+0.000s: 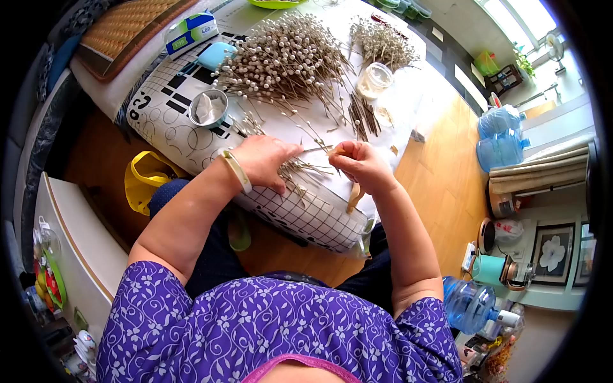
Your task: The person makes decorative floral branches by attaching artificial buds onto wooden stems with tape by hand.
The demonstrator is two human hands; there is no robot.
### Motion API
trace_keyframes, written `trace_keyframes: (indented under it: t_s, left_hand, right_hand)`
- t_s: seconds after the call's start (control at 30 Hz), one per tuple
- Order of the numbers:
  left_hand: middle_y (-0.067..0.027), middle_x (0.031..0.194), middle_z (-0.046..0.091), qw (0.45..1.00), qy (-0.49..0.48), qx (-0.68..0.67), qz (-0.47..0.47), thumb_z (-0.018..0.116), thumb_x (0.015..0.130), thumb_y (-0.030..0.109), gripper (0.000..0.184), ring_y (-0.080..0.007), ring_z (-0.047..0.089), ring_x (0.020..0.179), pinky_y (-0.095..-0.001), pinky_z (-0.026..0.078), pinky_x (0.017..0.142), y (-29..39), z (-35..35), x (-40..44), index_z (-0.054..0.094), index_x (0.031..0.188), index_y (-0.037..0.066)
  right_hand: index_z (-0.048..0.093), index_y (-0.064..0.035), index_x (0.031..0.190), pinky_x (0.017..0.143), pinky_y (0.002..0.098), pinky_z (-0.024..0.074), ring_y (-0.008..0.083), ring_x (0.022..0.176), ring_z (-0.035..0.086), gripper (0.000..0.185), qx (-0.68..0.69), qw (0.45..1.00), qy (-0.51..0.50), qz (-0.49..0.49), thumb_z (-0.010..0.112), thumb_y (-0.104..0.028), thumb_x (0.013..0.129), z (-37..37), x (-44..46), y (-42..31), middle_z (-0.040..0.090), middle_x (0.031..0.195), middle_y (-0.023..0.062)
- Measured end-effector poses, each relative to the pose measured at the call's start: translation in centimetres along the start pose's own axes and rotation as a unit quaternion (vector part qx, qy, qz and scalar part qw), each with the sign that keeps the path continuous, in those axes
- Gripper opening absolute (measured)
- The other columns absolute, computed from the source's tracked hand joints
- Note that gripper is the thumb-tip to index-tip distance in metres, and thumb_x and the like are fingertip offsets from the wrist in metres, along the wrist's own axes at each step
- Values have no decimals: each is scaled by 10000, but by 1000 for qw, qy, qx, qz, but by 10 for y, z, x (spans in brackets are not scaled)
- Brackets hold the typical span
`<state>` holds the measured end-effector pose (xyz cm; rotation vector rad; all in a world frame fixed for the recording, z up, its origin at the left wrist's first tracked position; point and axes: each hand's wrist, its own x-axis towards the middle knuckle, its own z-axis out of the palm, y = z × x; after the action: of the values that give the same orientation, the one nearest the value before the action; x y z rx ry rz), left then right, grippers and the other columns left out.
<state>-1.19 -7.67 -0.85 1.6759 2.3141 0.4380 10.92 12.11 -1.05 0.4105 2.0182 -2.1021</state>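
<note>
My left hand (258,159), with a pale bangle on the wrist, lies low over a small spread of thin stems with white buds (297,169) near the table's front edge. Its thumb and forefinger are apart, with stems between and beneath them. To the right, my right hand (363,165) is closed in a pinch on a thin strip of tan tape, with a budded stem at its fingertips. A loose length of tan tape (354,198) hangs below that hand. Beyond both hands lies a large heap of white-budded stems (281,54).
On the table (172,137) stand a tin with white contents (209,108), a clear tub (375,80), brown sticks (364,116), a second stem pile (383,43) and a tissue pack (191,33). A yellow bag (145,182) is at the left; water jugs (501,140) stand right.
</note>
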Motion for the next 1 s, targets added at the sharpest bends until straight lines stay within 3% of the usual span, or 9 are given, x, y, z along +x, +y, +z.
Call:
trace_keyframes:
  t_s: [0.13,0.17,0.23,0.37,0.43,0.47,0.63,0.87,1.0]
  left_hand:
    - [-141,797,621,999,-38,-21,-1,715,606,216,477,-295,593,773,-368,464,693,-5,-3,11,583,1053,119]
    - [-139,802,621,997,-48,-39,-35,703,620,197,426,-302,592,768,-372,463,691,-8,-5,11,601,1027,128]
    - [-133,759,618,999,-29,-34,-28,713,621,182,386,-258,605,717,-332,472,639,-4,-14,13,622,987,99]
    - [-87,755,622,964,66,-254,-41,701,701,190,320,-122,597,625,-228,480,574,22,-10,20,606,950,13]
    - [-61,782,630,773,49,-632,-35,647,762,85,202,-100,593,676,-204,473,589,44,2,28,604,938,-5]
    - [-62,796,629,752,44,-656,-44,633,774,72,194,-107,596,683,-211,483,604,51,4,33,594,947,-5]
    - [-77,863,618,684,81,-724,-35,608,786,36,240,-123,598,714,-235,500,619,59,14,50,544,1012,-14]
    - [-64,778,619,730,93,-677,-15,613,790,51,191,-93,585,666,-210,491,597,56,22,57,574,963,-19]
    - [-57,752,631,706,68,-704,-46,623,793,97,158,-87,597,646,-203,497,585,57,23,55,601,920,5]
  right_hand:
    - [544,-22,807,395,151,258,12,439,357,116,149,984,-32,-95,595,-123,780,-8,-21,5,501,627,-15]
    - [564,-39,796,398,150,248,-6,439,339,104,181,977,0,-111,592,-139,798,-5,-26,6,484,590,-61]
    - [574,-31,818,394,149,247,-7,432,341,96,207,970,60,-109,598,-123,803,0,-32,11,514,607,-43]
    - [590,-17,853,399,146,254,-10,450,351,86,245,950,132,-139,592,-91,809,16,-37,9,550,646,-27]
    - [592,-12,860,421,146,279,-3,482,381,93,253,944,137,-160,591,-90,811,19,-35,11,558,665,-21]
    - [593,-7,868,443,145,305,3,514,412,100,258,939,143,-178,591,-90,812,19,-34,9,566,684,-16]
    - [604,-4,862,543,168,385,37,632,491,100,243,933,166,-209,579,-92,823,19,-29,1,579,717,-5]
    - [590,-4,840,550,177,411,52,625,514,96,203,933,177,-240,596,-97,816,1,-18,4,589,720,20]
    - [582,11,841,630,203,443,81,696,547,97,162,936,170,-263,589,-82,818,-2,-19,4,599,747,41]
